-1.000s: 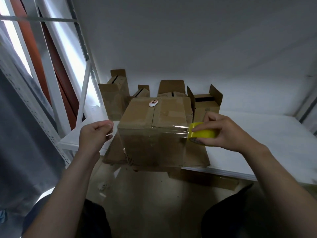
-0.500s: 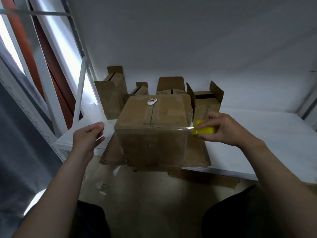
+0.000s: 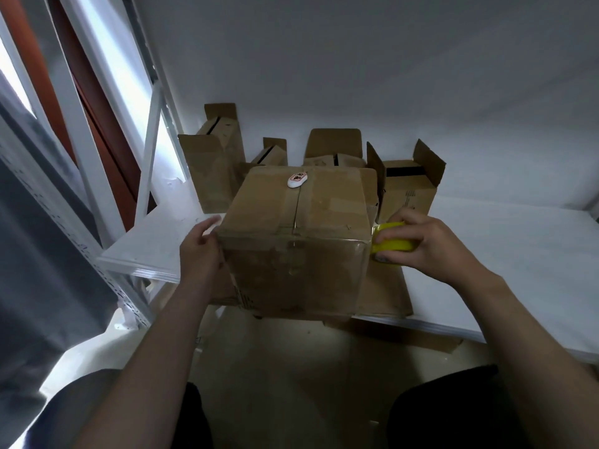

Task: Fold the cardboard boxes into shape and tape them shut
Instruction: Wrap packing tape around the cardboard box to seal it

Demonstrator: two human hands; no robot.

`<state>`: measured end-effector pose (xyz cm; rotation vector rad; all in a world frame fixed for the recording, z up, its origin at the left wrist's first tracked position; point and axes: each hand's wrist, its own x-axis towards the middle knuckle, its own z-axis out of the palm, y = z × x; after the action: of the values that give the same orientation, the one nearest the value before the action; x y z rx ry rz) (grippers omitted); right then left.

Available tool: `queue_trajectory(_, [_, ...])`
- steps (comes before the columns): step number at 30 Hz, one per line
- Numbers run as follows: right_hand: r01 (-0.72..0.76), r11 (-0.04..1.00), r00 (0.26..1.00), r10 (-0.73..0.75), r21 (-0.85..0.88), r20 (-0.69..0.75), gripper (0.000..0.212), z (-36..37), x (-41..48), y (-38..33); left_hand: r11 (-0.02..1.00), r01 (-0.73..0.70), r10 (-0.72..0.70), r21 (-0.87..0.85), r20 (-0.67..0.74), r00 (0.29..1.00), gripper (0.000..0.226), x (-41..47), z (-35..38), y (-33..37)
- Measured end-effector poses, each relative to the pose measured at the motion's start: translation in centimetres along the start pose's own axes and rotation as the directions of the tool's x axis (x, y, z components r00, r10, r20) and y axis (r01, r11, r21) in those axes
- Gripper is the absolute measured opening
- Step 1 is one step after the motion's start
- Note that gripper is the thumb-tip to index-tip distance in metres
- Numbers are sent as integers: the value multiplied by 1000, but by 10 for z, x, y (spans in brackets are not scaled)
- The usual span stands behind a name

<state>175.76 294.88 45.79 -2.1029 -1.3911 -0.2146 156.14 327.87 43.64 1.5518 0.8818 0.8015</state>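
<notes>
Head view: our right hand (image 3: 431, 247) gripped the tape roll (image 3: 393, 246), the box (image 3: 298, 222) just leftward, our left hand (image 3: 199, 254) flat on its far side.

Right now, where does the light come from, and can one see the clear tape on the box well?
Head view: daylight enters from the window at left, so the box front is dim; the tape shows only as faint sheen along its upper front edge; the yellow roll is vivid.
</notes>
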Motion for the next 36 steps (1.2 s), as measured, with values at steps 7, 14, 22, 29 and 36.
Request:
queue_trajectory(7, [14, 1000, 999, -14, -2, -39, 30, 5, 1, -3, 988, 53, -31, 148, -152, 988, 40, 2, 4, 6])
queue_trajectory(14, [3, 1000, 996, -5, -27, -91, 26, 9, -3, -4, 570, -780, 647, 257, 445, 619, 45, -111, 95, 46])
queue_trajectory(22, [16, 999, 995, -12, 35, -103, 24, 8, -12, -1, 151, -851, 247, 502, 815, 525, 86, -105, 148, 61])
queue_trajectory(29, [-40, 996, 998, 44, 80, -49, 35, 4, -9, -3, 165, -895, 197, 414, 875, 442, 90, -62, 124, 67])
queue_trajectory(36, [-88, 994, 996, 86, 67, 31, 28, 4, -5, -9, 99, -838, 275, 537, 794, 542, 107, 1, 37, 44])
